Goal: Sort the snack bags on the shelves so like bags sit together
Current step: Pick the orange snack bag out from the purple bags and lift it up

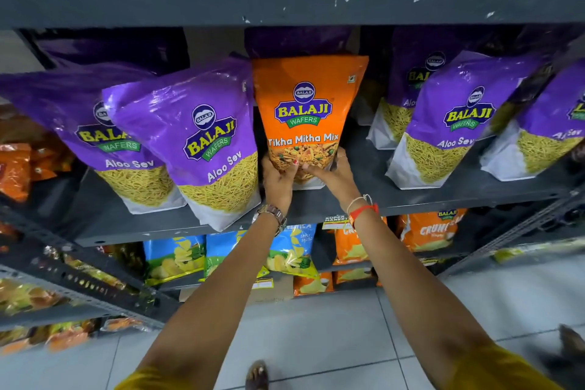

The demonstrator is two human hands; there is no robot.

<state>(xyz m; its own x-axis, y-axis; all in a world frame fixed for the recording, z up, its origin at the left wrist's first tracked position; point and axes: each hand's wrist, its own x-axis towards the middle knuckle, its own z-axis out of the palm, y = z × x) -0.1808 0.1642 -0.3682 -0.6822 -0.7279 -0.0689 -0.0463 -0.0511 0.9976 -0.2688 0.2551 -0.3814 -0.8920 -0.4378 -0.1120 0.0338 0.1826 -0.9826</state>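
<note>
An orange Tikha Mitha Mix bag (308, 104) stands upright in the middle of the grey metal shelf (357, 199). My left hand (278, 180) and my right hand (332, 176) both grip its bottom edge from below. Purple Aloo Sev bags stand on either side: two on the left (202, 136) (79, 123) leaning right, and three on the right (459, 117) (408, 85) (550, 133) leaning left. More purple bags sit behind, half hidden in shadow.
The shelf above (285, 0) overhangs the bags' tops. Below are blue chip bags (177, 256) and orange Crunchex bags (430, 231). A side rack at the left holds orange packets (15, 168). The tiled floor (316, 332) lies beneath, with my foot (257, 374) on it.
</note>
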